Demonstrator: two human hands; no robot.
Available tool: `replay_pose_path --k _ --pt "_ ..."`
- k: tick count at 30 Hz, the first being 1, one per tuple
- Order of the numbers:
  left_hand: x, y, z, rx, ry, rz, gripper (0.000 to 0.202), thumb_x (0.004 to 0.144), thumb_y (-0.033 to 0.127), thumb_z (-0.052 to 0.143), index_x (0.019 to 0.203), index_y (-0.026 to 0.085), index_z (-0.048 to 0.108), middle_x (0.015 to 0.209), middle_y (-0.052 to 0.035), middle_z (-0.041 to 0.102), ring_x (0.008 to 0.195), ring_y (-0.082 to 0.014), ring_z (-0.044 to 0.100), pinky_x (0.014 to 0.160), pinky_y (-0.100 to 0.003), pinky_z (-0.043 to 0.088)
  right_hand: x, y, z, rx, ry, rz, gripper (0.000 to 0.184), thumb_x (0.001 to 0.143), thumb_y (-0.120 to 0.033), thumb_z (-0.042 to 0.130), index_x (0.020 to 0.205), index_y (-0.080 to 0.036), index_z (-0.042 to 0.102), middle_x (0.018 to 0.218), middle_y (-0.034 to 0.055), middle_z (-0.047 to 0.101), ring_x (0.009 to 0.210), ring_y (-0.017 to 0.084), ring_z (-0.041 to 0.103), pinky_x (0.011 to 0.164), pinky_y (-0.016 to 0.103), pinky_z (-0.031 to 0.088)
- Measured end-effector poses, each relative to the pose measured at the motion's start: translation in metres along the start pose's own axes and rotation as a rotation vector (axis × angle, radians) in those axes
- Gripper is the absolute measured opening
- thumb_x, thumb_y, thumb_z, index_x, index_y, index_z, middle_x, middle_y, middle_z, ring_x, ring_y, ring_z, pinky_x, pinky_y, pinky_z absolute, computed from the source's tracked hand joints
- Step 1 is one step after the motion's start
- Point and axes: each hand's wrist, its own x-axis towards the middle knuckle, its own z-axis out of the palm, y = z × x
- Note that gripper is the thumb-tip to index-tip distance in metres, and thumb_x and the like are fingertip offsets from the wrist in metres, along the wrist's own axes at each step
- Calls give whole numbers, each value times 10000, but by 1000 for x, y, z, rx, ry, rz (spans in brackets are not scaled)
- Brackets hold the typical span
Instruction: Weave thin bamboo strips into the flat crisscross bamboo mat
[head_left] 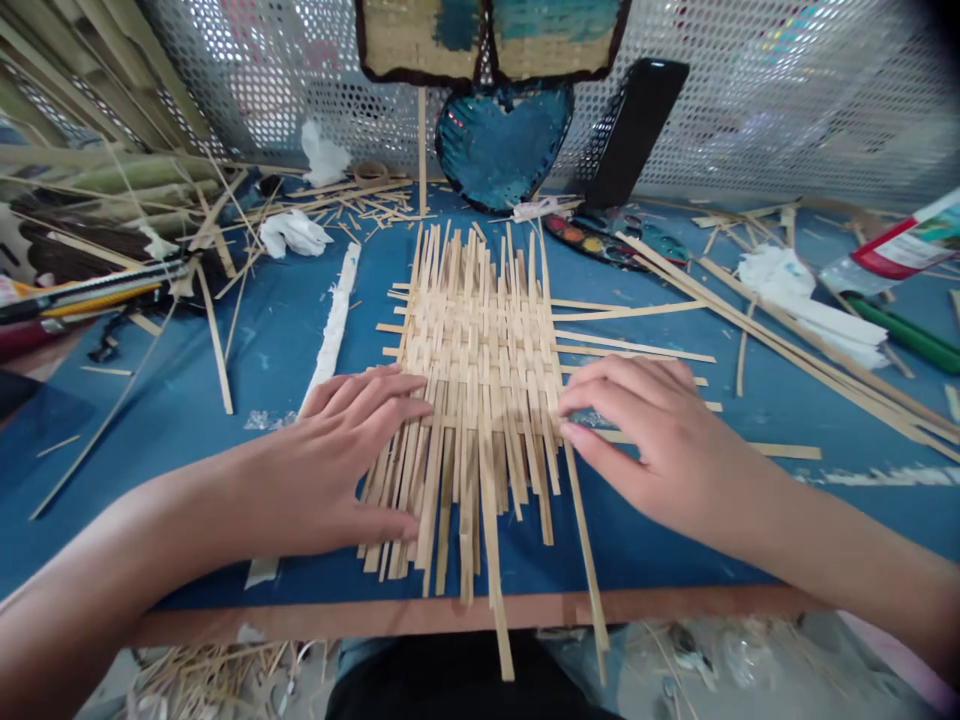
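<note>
Bamboo strip weave (484, 350), sides partly hidden — under left hand (330, 460), right hand (667, 440)

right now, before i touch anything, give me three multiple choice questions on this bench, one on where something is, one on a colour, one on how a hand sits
1. Where is the paint palette compared with the strip weave?
A. Nearer the person, in front of it
B. Beyond it, off to the right
C. Beyond it, off to the left

2. What colour is the heart-shaped panel?
A. Blue-teal
B. Red
C. Yellow

3. How is the left hand sitting?
A. Closed in a fist
B. Lifted clear of the strips
C. Open, resting on the strips

Answers:
1. B, the palette lies past the weave's far end, to the right.
2. A, the panel shows blue-teal.
3. C, its spread fingers lie on the weave.
</note>
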Motion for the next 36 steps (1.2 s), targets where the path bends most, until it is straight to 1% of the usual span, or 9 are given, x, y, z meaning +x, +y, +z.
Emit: replay_pose_path --k 3,6,10,13,17,22,26,32,36 --pt "-11 -3 1 19 -53 19 1076 783 863 606 1565 169 349 1651 -226 357 1548 -443 261 1211 -622 260 19 -20 3 91 -23 -190 199 1044 -217 491 1087 -182 682 1166 91 700 1047 239 616 941 399 361" --pt "-19 -5 6 48 -121 40 1334 703 931 594 1663 134 120 1702 -257 243 1581 -435 185 1228 -581 246 35 -30 21 144 -72 -410 319 1044 -185 459 1286 -149 664 1371 117 661 1244 272 557 1020 418 347" --pt "-23 -1 11 112 -84 71 1458 670 939 614 1675 112 -44 1714 -268 193 1593 -424 151 1247 -554 217 41 -26 50 189 -88 -529 369 1033 -184 445 1327 -157 667 1477 113 605 1383 275 465 1108 435 303" --pt "-25 8 6 134 -40 82 1295 783 861 605 1684 122 40 1714 -228 237 1597 -385 169 1262 -522 223 39 -21 59 198 -70 -535 377 1034 -183 444 1328 -174 679 1412 108 647 1348 265 489 1097 433 313" --pt "-30 25 -8 165 29 101 953 925 693 600 1650 161 286 1681 -146 369 1576 -329 273 1283 -486 233 38 -20 58 193 -48 -592 387 1044 -191 446 1370 -175 656 1344 117 682 1288 278 524 1037 438 352" --pt "-43 50 -15 124 154 184 322 1050 244 479 1317 230 660 1446 -24 662 1412 -214 525 1278 -400 271 39 -21 57 196 -39 -609 358 1046 -202 445 1315 -163 678 1379 122 675 1306 282 530 1023 447 358" --pt "-53 56 -11 154 194 170 347 1034 125 441 1257 220 689 1381 -29 700 1337 -221 590 1214 -412 393 39 -21 57 208 -37 -596 353 1047 -195 455 1306 -157 692 1386 105 681 1277 277 552 1006 430 358" --pt "-49 55 -2 217 159 174 369 1086 347 469 1351 154 638 1397 -96 688 1306 -257 618 1065 -397 517 38 -21 57 193 -80 -589 371 1047 -209 466 1347 -160 680 1412 117 656 1266 284 525 1018 448 331" --pt "-47 52 2 252 211 177 332 1078 362 508 1287 161 668 1374 -90 703 1287 -251 636 1063 -388 519 38 -20 58 164 -108 -596 408 1047 -215 471 1421 -180 630 1436 126 622 1269 292 492 1018 465 308"
